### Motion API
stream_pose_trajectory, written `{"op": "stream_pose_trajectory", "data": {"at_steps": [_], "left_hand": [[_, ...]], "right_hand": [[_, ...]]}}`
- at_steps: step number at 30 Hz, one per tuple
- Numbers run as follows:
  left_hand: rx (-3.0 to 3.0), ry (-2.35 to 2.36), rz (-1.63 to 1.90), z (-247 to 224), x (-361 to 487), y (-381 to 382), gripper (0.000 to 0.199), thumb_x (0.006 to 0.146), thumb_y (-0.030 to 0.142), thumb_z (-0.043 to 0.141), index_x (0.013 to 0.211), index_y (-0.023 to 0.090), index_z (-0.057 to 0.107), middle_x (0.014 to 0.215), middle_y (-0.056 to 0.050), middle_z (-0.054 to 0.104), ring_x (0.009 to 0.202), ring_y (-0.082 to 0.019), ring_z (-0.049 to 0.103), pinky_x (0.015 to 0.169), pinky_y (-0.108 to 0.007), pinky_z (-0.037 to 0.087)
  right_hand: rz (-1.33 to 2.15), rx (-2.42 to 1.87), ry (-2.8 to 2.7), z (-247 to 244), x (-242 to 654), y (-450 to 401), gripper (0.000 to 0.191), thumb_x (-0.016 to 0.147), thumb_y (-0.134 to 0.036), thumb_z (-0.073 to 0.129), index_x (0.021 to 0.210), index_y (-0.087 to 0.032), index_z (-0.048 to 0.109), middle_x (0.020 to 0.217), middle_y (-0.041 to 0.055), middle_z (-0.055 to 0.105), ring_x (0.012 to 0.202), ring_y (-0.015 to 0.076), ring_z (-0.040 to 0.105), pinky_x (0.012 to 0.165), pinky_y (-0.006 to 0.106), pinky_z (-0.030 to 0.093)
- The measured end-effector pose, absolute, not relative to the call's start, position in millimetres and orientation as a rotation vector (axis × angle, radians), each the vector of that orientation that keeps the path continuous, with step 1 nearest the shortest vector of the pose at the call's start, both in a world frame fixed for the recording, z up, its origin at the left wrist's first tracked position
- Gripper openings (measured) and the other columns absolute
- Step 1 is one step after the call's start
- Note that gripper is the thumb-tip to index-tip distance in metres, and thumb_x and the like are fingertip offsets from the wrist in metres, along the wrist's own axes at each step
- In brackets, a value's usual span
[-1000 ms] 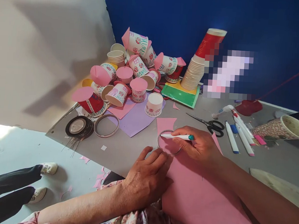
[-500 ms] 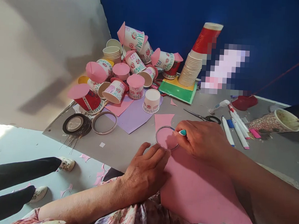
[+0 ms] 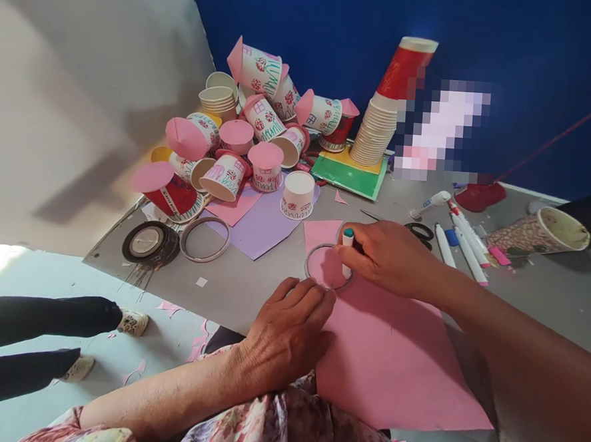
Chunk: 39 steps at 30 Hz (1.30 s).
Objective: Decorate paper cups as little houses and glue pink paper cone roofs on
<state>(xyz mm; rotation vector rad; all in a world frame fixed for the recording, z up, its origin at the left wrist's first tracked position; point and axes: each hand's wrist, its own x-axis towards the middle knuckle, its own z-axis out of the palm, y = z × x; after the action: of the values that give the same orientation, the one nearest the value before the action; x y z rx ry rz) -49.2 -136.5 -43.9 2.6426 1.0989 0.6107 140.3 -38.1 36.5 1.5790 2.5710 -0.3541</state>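
Note:
A thin grey ring (image 3: 307,265) lies on a large pink paper sheet (image 3: 397,367) at the table's front edge. My left hand (image 3: 293,327) rests palm down beside it, fingers extended, with fingertips at the ring's near rim and over the paper's left edge. Closed around a white marker with a teal end (image 3: 346,271), my right hand (image 3: 383,256) keeps it nearly upright at the ring's right inner side. The marker's tip meets the paper there, though any drawn line is too faint to make out.
Decorated paper cups (image 3: 266,166) with pink tops crowd the back left. A tall cup stack (image 3: 373,136) leans on green packaging (image 3: 351,178). Scissors (image 3: 419,234), markers (image 3: 468,255) and a patterned cup (image 3: 519,235) lie right. Tape rolls (image 3: 204,259) sit left; another person's legs (image 3: 43,322) stand beyond.
My right hand has turned the marker from leaning toward me to nearly upright, shifting slightly left along the ring. The left hand's fingers have flattened a little; the ring stays in place.

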Motion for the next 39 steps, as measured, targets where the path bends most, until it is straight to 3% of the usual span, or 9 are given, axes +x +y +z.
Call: {"op": "stream_pose_trajectory", "data": {"at_steps": [7, 15, 24, 27, 31, 35, 39], "left_hand": [[2.640, 1.112, 0.572, -44, -50, -138, 0.037, 0.095, 0.028, 0.060, 0.127, 0.010, 0.057, 0.119, -0.014, 0.070, 0.119, -0.033, 0.057, 0.108, -0.050, 0.038], [2.603, 1.199, 0.533, -41, -51, -143, 0.033, 0.095, 0.023, 0.057, 0.127, 0.017, 0.055, 0.117, -0.010, 0.073, 0.114, -0.031, 0.061, 0.106, -0.054, 0.028], [2.590, 1.203, 0.521, -41, -51, -141, 0.032, 0.095, 0.022, 0.056, 0.127, 0.018, 0.055, 0.118, -0.009, 0.073, 0.115, -0.028, 0.061, 0.108, -0.053, 0.027], [2.581, 1.211, 0.510, -40, -51, -142, 0.032, 0.096, 0.023, 0.056, 0.127, 0.018, 0.056, 0.118, -0.009, 0.073, 0.115, -0.028, 0.062, 0.108, -0.054, 0.028], [2.572, 1.215, 0.547, -39, -50, -142, 0.031, 0.095, 0.021, 0.057, 0.125, 0.017, 0.057, 0.117, -0.009, 0.073, 0.115, -0.028, 0.063, 0.107, -0.054, 0.029], [2.520, 1.216, 0.602, -37, -52, -139, 0.022, 0.096, 0.019, 0.057, 0.117, 0.020, 0.061, 0.110, -0.008, 0.074, 0.108, -0.025, 0.065, 0.104, -0.050, 0.033], [2.472, 1.299, 0.721, -37, -54, -128, 0.018, 0.096, 0.021, 0.059, 0.114, 0.019, 0.062, 0.112, -0.010, 0.071, 0.103, -0.024, 0.065, 0.097, -0.045, 0.037]], "right_hand": [[-0.762, 1.707, 2.759, 21, 147, -33, 0.029, 0.090, -0.031, 0.054, 0.063, -0.023, 0.050, 0.055, -0.0024, 0.053, 0.051, 0.0141, 0.041, 0.052, 0.029, 0.027], [-1.449, 1.861, 2.601, 11, 148, -33, 0.025, 0.090, -0.035, 0.058, 0.071, -0.020, 0.064, 0.056, -0.0026, 0.068, 0.047, 0.0131, 0.055, 0.050, 0.026, 0.038], [-1.820, 1.968, 2.525, -2, 144, -36, 0.026, 0.088, -0.043, 0.066, 0.080, -0.019, 0.069, 0.066, 0.0016, 0.076, 0.044, 0.0118, 0.055, 0.045, 0.025, 0.041], [-1.791, 2.043, 2.626, -6, 146, -35, 0.028, 0.089, -0.045, 0.068, 0.082, -0.019, 0.071, 0.068, 0.0028, 0.077, 0.049, 0.0132, 0.059, 0.048, 0.025, 0.043], [-1.388, 2.310, 2.804, 5, 158, -43, 0.023, 0.091, -0.041, 0.066, 0.082, -0.020, 0.072, 0.068, 0.0025, 0.075, 0.061, 0.0168, 0.066, 0.057, 0.027, 0.049], [-1.142, 2.418, 2.857, 21, 182, -61, 0.023, 0.091, -0.044, 0.067, 0.081, -0.023, 0.071, 0.062, 0.0013, 0.071, 0.051, 0.0158, 0.061, 0.049, 0.028, 0.046], [-1.130, 2.497, 2.869, 11, 210, -80, 0.023, 0.096, -0.045, 0.063, 0.102, -0.025, 0.073, 0.071, 0.0010, 0.076, 0.046, 0.0133, 0.057, 0.045, 0.026, 0.045]]}}
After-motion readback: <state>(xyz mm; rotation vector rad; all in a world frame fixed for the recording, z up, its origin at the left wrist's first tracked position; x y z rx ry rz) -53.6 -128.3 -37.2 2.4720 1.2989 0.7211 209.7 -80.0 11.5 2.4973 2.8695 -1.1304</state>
